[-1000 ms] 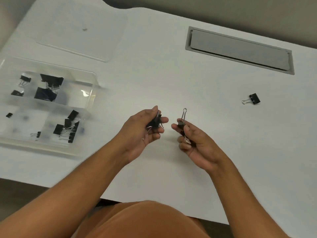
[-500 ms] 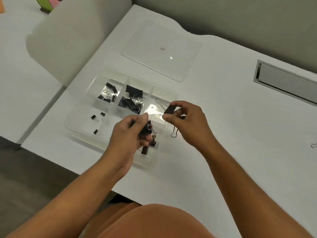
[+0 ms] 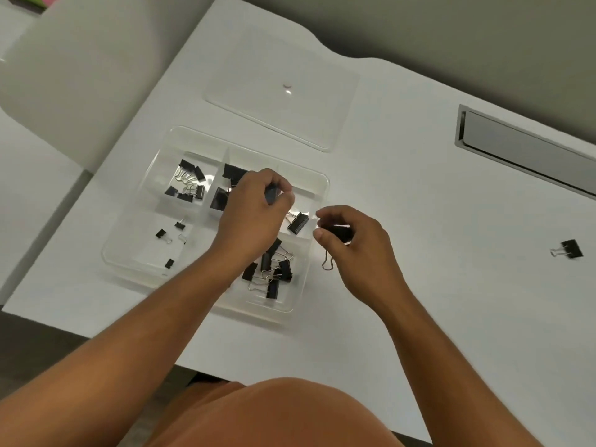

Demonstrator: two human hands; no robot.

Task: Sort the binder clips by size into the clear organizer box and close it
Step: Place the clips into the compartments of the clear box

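Note:
The clear organizer box [image 3: 161, 141] lies open on the white table, with black binder clips in several compartments. My left hand [image 3: 254, 214] hovers over the box's middle, fingers closed on a black binder clip [image 3: 271, 193]. My right hand [image 3: 351, 246] is at the box's right edge, gripping another black clip [image 3: 340, 233] whose wire handle hangs down. One clip [image 3: 298, 222] lies alone in the upper right compartment. A loose clip [image 3: 569, 249] rests on the table far right. The clear lid [image 3: 283, 91] lies flat behind the box.
A grey recessed cable hatch [image 3: 529, 150] sits in the table at the back right. A pale chair back [image 3: 80, 75] stands to the left beyond the table edge. My knee [image 3: 274, 414] is under the near edge.
My view swung left, bringing the box to the centre. Both hands moved over the box. A clip now lies in the upper right compartment, and my left hand has shifted further back.

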